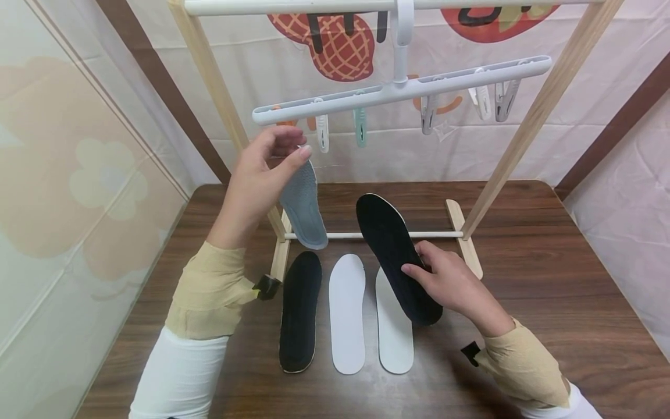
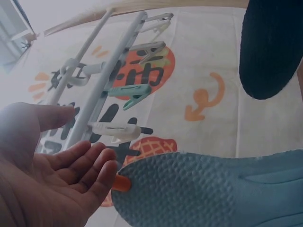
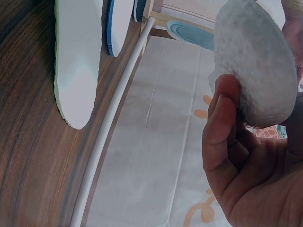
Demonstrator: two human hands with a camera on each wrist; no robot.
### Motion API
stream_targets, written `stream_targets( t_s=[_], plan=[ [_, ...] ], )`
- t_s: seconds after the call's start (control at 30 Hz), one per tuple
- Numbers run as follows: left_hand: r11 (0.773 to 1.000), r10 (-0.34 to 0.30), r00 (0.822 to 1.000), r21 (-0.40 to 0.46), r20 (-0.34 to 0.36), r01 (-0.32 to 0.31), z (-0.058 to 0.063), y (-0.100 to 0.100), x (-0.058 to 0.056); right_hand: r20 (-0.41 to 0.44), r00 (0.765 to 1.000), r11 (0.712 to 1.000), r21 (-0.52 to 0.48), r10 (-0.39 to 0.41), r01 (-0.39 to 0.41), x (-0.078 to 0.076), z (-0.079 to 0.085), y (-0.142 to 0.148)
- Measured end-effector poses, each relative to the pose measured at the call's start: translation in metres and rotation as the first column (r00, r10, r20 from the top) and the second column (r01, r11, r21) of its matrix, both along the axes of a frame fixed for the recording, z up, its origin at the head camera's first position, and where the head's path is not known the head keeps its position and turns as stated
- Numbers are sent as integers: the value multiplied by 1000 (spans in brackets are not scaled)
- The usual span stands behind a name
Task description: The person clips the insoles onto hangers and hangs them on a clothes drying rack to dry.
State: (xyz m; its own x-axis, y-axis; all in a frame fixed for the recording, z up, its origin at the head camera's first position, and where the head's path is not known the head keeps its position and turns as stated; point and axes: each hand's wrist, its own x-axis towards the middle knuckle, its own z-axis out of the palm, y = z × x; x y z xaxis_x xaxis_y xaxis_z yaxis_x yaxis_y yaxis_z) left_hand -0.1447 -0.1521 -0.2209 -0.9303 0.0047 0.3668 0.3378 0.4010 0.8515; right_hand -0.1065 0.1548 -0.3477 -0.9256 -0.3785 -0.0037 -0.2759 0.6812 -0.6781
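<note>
One of five is up, as far as I can see. The grey-blue dimpled insole [image 1: 303, 209] hangs from the orange plastic clip [image 2: 121, 183] at the left end of the pale grey plastic hanger [image 1: 335, 105]. The other four aren't clipped yet.

The black pale-backed insole [image 1: 389, 244] is up in the air, with the right hand [image 1: 447, 276] pinching it between thumb and fingers. Three more lie in a row on the dark wood-grain tabletop [image 1: 565, 273]: a flat black insole [image 1: 300, 314] nearest its left edge, a flat white insole [image 1: 347, 314] in the middle, and an off-white insole [image 1: 395, 349] partly hidden under the held one in the head view. Five clips hold nothing, starting with the white plastic clip [image 1: 323, 134] and the mint-green plastic clip [image 1: 360, 128].

The left hand [image 1: 264, 166] holds nothing: fingers loosely bent, thumb well apart, right beside the orange clip. Can't tell if a fingertip brushes the insole.

Roomwise, the row sits well in from the left edge, and there's loads of space toward the right edge. The near edge is out of frame. I'd watch the pale wooden left upright [image 1: 211, 70], since the hanging insole looks close to it, and those narrow gaps in the row.
</note>
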Motion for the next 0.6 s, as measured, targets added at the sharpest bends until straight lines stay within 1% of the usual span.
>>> stream_targets(
  t_s=[0.13, 0.43, 0.6],
  plan=[
    [1000, -19, 1000, 7, 0, 19, 0, 2, -2, 4, 1000, 1000, -3, -2, 2, 0, 1, -1],
    [999, -47, 999, -12, 3, 47, -2, 3, -7, -9, 1000, 1000, 6, -6, 7, -1, 1, -2],
    [998, -51, 998, -38, 45, 53, -1, 6, -8, -13, 1000, 1000, 0, -9, 9, -1, 1, -3]
  ],
)
